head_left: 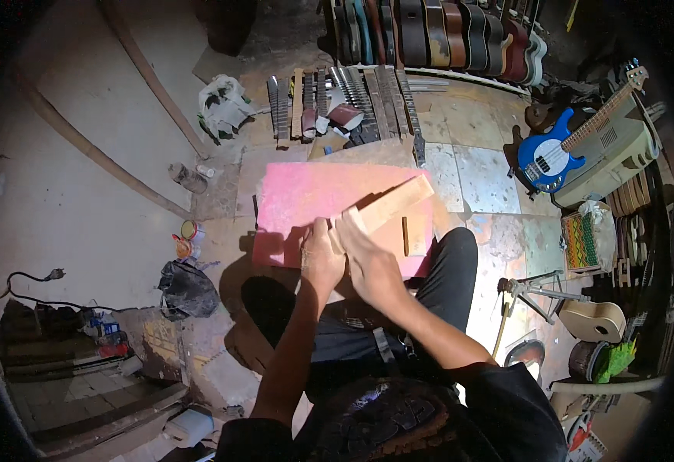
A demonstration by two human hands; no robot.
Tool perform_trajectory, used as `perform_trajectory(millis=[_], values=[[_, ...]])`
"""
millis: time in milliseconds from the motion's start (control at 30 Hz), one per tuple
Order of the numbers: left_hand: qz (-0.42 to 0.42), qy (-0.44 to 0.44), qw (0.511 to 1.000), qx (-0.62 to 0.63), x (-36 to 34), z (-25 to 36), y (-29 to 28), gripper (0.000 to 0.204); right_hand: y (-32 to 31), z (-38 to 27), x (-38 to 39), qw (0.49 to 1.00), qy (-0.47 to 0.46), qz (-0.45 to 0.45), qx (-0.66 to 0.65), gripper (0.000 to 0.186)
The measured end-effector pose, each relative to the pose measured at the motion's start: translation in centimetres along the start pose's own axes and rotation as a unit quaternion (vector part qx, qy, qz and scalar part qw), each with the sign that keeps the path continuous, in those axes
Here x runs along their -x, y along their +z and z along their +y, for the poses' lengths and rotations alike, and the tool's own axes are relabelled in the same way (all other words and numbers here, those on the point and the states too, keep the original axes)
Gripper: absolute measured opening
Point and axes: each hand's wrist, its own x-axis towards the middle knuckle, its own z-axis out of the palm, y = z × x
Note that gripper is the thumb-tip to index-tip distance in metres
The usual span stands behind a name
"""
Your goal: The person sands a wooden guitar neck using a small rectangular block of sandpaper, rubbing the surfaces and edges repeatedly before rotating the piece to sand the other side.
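A long, pale wooden piece (399, 202) slants up to the right over a pink board (298, 192) in front of me. My left hand (322, 258) is closed around its near end. Close beside it, my right hand (369, 258) is wrapped over the same piece, fingers bent. A small pale edge shows at the right fingers; whether it is a separate sheet or part of the wood, I cannot tell. A thin brown strip (405, 236) lies on the board's right side, apart from both hands.
Several guitar necks (337, 96) lie in a row beyond the board. Guitar bodies (437, 35) stand in a rack behind them. A blue bass guitar (550, 158) leans at the right, above a metal stand (533, 292). A black plastic bag (187, 290) sits at the left.
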Motion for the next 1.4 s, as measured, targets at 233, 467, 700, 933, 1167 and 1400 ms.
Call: perform_trajectory(millis=[233,467,700,933,1167,1400], values=[[-0.007,-0.027,0.999,0.022,-1.2,0.1,0.1,0.029,-1.1,10.5,0.3,0.991,-0.001,-0.007,0.137,0.074],[0.006,-0.003,0.997,0.072,-2.1,-0.4,0.3,0.027,-1.3,13.7,-0.4,0.973,0.015,0.066,0.22,0.076],[0.011,0.005,0.999,0.043,-1.8,-0.2,0.4,0.024,-1.8,14.8,-1.1,0.95,0.117,0.057,0.284,0.08],[0.012,0.01,0.999,0.03,-1.6,-0.7,0.6,0.022,-3.7,13.1,-1.7,0.976,0.042,0.048,0.208,0.078],[0.018,0.014,0.999,0.037,-2.4,-1.3,0.9,0.023,-4.4,14.4,-1.9,0.977,0.056,0.06,0.196,0.073],[0.021,0.007,0.999,0.037,-2.5,-3.0,1.3,0.025,-2.1,12.5,-1.7,0.99,0.006,0.08,0.114,0.061]])
